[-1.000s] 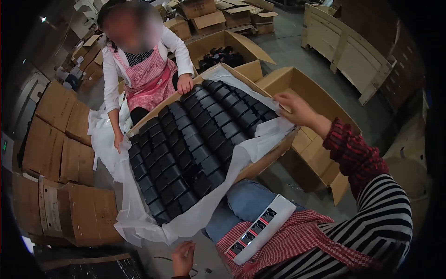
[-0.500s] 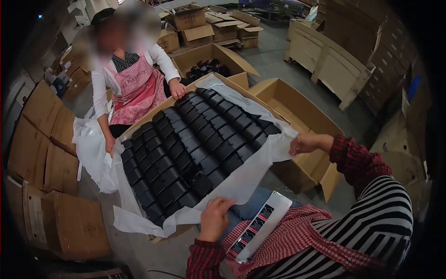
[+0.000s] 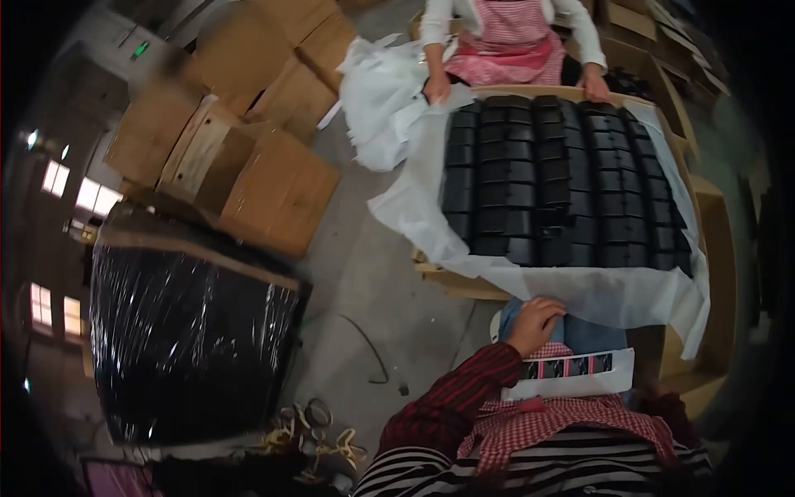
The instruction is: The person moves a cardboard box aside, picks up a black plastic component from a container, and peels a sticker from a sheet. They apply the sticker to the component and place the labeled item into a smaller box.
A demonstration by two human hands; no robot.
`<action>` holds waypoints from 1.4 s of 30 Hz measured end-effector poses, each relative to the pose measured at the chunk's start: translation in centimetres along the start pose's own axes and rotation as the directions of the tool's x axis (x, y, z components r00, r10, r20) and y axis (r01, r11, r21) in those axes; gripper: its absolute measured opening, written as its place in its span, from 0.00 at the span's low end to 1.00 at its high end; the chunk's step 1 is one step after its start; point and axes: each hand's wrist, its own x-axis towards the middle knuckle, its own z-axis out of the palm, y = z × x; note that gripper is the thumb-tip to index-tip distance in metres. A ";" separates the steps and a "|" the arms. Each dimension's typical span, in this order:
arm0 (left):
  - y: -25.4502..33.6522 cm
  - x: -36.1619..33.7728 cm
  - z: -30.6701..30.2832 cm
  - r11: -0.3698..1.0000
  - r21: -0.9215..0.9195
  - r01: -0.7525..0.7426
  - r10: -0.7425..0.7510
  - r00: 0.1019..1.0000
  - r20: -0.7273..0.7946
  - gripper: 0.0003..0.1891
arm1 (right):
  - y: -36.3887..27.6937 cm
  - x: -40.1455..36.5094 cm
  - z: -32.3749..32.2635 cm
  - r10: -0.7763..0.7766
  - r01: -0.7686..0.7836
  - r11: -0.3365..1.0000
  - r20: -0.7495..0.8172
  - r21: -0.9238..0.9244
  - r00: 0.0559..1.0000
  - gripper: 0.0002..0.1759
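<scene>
My left hand (image 3: pixel 537 325) is over my knee at the near edge of the white liner sheet (image 3: pixel 613 294), its fingers curled together; what they hold, if anything, is hidden. My right hand does not show; only a dark sleeve (image 3: pixel 672 407) is visible at the lower right. On my lap, beside the left wrist, lies a white strip-shaped holder (image 3: pixel 609 384) with several black and red pieces. Rows of black moulded parts (image 3: pixel 563 182) fill the lined carton ahead. Across it, a co-worker in a pink apron (image 3: pixel 517 41) has both hands at its far edge.
Crumpled white sheeting (image 3: pixel 385 99) lies left of the carton. Open brown boxes (image 3: pixel 281 186) stand at the upper left, with a stack wrapped in black film (image 3: pixel 190 331) below them. Another open carton (image 3: pixel 716 282) is at the right. Straps (image 3: pixel 319 431) lie on the floor.
The view has swung left and down. My right hand has gone out of sight from the liner's right corner. My left hand now rests lower, over the knee, with its fingers curled.
</scene>
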 end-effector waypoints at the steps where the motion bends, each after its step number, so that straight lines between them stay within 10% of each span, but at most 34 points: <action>1: 0.2 0.6 0.0 0.999 -0.039 -0.002 0.002 1.000 0.008 0.08 | 1.6 0.3 -1.0 -0.019 0.023 0.996 -0.034 0.092 0.999 0.11; 2: -0.1 0.7 0.0 0.999 -0.035 -0.007 0.007 1.000 -0.014 0.08 | 3.3 0.7 -2.1 -0.039 0.051 0.982 -0.068 0.181 0.997 0.14; 5: 0.9 -0.4 1.3 1.000 0.023 -0.004 0.005 0.998 -0.067 0.07 | 7.0 -0.7 -3.3 -0.078 0.152 0.908 0.200 -0.390 0.977 0.21; 7: 1.6 -0.6 1.1 1.000 0.029 0.005 -0.002 0.996 -0.090 0.07 | 7.4 -1.1 -3.4 0.169 -0.168 0.985 -0.012 0.031 0.986 0.19; 9: 2.1 0.0 1.3 0.998 0.069 0.002 0.007 0.992 -0.125 0.07 | 6.7 -0.7 -3.5 0.478 -0.353 0.679 -0.023 0.644 0.878 0.14; 11: 1.2 0.3 1.9 0.995 0.081 -0.058 0.066 0.993 -0.094 0.07 | 10.8 -0.2 -3.4 0.574 -0.359 0.500 0.009 0.788 0.819 0.21; 15: 1.3 0.4 2.4 0.990 0.144 -0.001 0.005 1.000 -0.029 0.07 | 12.3 -0.2 0.0 0.710 0.173 0.076 -0.175 0.982 0.682 0.51; 20: 3.1 1.1 2.3 0.961 0.277 -0.009 0.002 1.000 0.026 0.06 | 10.7 2.2 1.0 0.753 0.672 -0.437 -0.166 0.598 0.637 0.49; 29: 3.3 1.9 1.1 0.929 0.368 0.025 -0.067 0.993 0.101 0.07 | 9.7 4.0 -0.5 0.888 0.914 -0.313 -0.261 0.257 0.378 0.31; 34: 7.5 3.6 -0.5 0.975 0.156 0.161 -0.168 0.985 0.035 0.07 | 12.3 -4.4 -3.5 0.869 0.947 0.011 -0.472 0.322 0.150 0.25; 37: 9.7 4.7 -0.4 0.982 0.073 0.172 -0.176 0.983 0.050 0.06 | 12.1 -11.6 -6.9 0.915 0.970 -0.029 -0.385 0.241 0.123 0.24; 42: 13.4 6.4 2.3 0.998 -0.054 -0.037 0.041 0.997 0.068 0.06 | 13.2 -21.4 -7.0 0.885 0.962 0.138 -0.466 0.237 -0.012 0.20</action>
